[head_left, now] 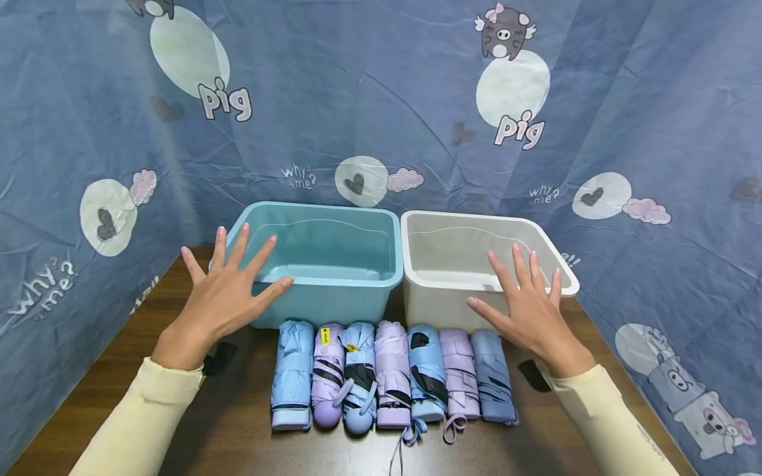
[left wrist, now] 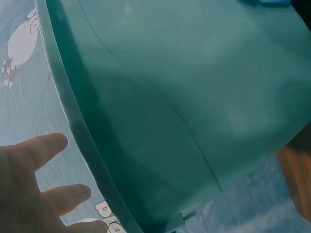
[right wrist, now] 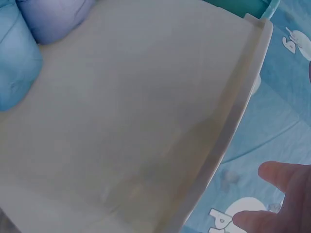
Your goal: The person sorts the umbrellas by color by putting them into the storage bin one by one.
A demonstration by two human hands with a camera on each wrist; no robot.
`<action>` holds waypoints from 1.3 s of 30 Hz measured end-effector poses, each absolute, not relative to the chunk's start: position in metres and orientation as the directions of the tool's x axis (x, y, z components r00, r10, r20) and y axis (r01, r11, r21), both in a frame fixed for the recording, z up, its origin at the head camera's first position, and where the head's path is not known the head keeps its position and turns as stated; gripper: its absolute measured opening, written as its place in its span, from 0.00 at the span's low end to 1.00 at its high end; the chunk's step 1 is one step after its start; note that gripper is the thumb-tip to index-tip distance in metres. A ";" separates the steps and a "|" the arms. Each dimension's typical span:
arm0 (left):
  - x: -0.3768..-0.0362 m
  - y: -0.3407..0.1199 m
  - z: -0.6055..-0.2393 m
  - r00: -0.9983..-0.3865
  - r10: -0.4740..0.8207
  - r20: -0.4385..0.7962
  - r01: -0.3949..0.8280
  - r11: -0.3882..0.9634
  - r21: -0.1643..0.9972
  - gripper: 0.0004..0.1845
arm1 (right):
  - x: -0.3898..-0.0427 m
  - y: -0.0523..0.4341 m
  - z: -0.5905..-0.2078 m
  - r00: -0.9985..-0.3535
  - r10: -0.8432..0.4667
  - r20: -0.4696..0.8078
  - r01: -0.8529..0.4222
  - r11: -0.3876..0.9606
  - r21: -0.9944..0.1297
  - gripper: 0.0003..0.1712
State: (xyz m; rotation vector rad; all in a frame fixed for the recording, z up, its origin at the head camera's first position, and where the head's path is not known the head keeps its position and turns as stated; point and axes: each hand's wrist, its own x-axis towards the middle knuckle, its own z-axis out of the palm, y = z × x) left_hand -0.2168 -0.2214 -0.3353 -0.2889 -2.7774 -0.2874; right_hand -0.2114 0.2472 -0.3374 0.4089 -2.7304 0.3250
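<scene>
Above the wooden table (head_left: 238,423), my left hand (head_left: 223,291) hangs spread flat with straight fingers, holding nothing, in front of the teal bin (head_left: 324,228); my right hand (head_left: 526,307) is likewise splayed and empty before the white bin (head_left: 476,225). The seven folded umbrellas (head_left: 393,373) lie in a tight row against the front walls of both bins, between my wrists — blue and lilac alternating, touching side by side. The risk I see is in that packing: pulling one out could drag its neighbour, and the loose wrist straps (head_left: 411,433) trailing toward me could snag a finger. The bins look light and empty — a careless nudge might slide them back into the cloth backdrop (head_left: 381,99).
</scene>
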 end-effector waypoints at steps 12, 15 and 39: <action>-0.229 -0.249 -0.332 -0.939 0.127 0.319 0.196 0.961 0.196 0.45 | -0.204 0.254 -0.344 -0.888 -0.240 0.393 -0.324 0.932 -0.163 0.50; -0.231 -0.258 -0.333 -0.945 0.109 0.308 0.179 0.961 0.209 0.46 | -0.202 0.256 -0.348 -0.883 -0.245 0.399 -0.332 0.928 -0.166 0.50; -0.261 -0.282 -0.347 -0.957 0.146 0.251 0.259 0.821 0.509 0.41 | -0.163 0.276 -0.384 -0.903 -0.200 0.381 -0.315 0.910 -0.268 0.50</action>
